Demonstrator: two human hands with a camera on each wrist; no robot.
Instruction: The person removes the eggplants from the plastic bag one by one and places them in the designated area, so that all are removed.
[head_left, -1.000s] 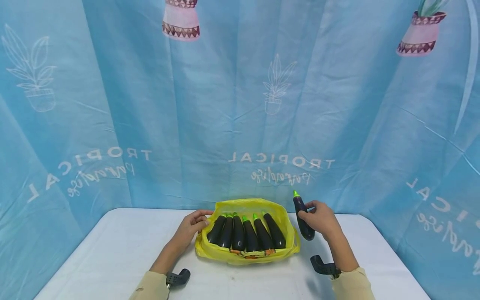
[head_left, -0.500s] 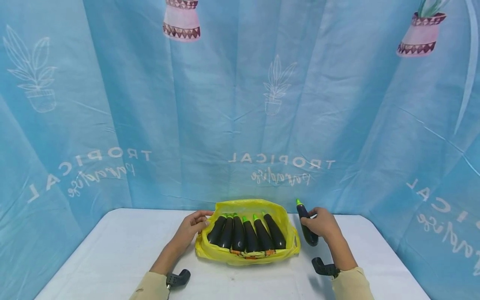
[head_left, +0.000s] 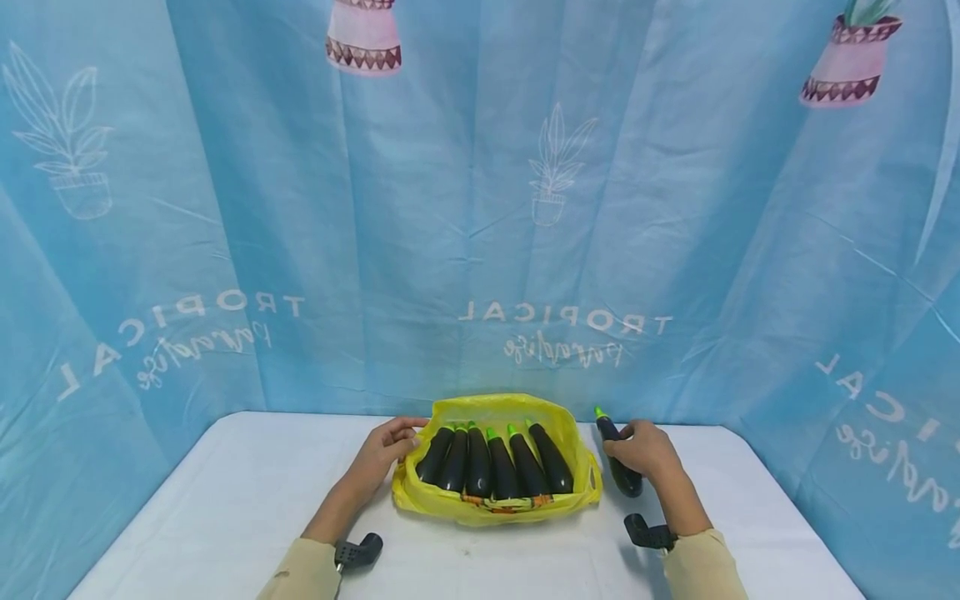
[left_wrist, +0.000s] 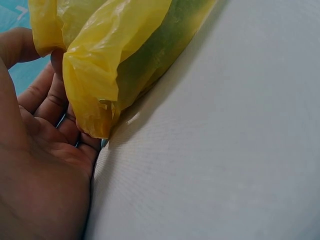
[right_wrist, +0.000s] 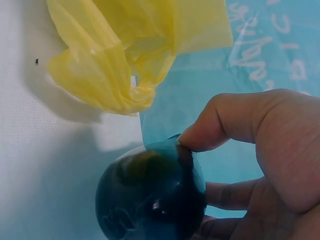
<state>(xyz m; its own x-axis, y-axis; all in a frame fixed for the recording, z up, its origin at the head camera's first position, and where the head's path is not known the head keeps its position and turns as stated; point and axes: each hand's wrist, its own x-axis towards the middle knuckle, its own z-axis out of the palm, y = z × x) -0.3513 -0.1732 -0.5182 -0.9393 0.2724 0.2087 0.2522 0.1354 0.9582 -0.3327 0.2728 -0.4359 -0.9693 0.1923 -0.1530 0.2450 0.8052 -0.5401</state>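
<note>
In the head view my right hand [head_left: 643, 450] grips a dark purple eggplant [head_left: 624, 472] with a bright green tip, held slanted just right of the yellow plastic bag [head_left: 495, 512]. The right wrist view shows the thumb pressed on the side of the glossy eggplant [right_wrist: 150, 195], its rounded end toward the camera and the other fingers partly hidden behind it. My left hand [head_left: 382, 458] pinches the bag's left rim; in the left wrist view the thumb tip goes behind the yellow plastic [left_wrist: 95, 70]. Several eggplants [head_left: 478, 467] lie side by side in the open bag, green tips away from me.
The bag stands on a white-covered table [head_left: 247, 500], near its back edge. A blue printed curtain [head_left: 420, 250] hangs behind and along both sides. Each wrist wears a small black camera mount [head_left: 651, 533].
My right hand has lowered the eggplant slightly and moved it a little right, toward the table. My left hand stays at the bag's left side, and the bag has kept its place.
</note>
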